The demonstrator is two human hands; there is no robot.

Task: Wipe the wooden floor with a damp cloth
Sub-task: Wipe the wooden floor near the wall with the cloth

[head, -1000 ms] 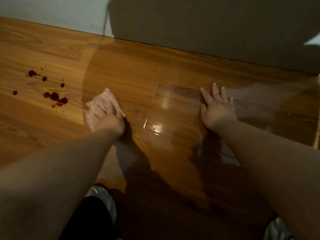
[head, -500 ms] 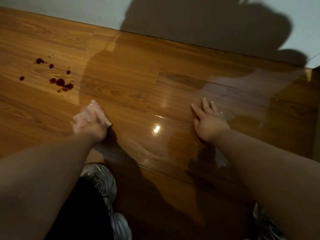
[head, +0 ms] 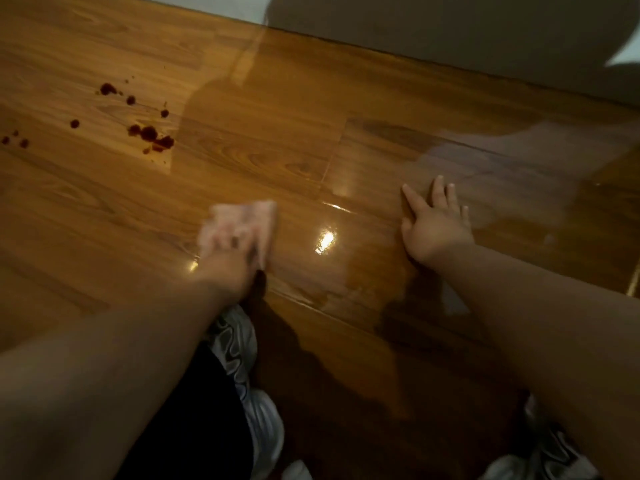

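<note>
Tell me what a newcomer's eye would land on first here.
First, the dark red spots scattered on the wooden floor at the upper left, apart from both hands. Next, the blurred left hand on a pink cloth at the centre, beside a bright wet glare on the boards. The right hand lies flat with fingers spread, right of that glare.

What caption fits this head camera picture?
Left hand presses pink cloth on wooden floor; red spots lie farther left.
</note>
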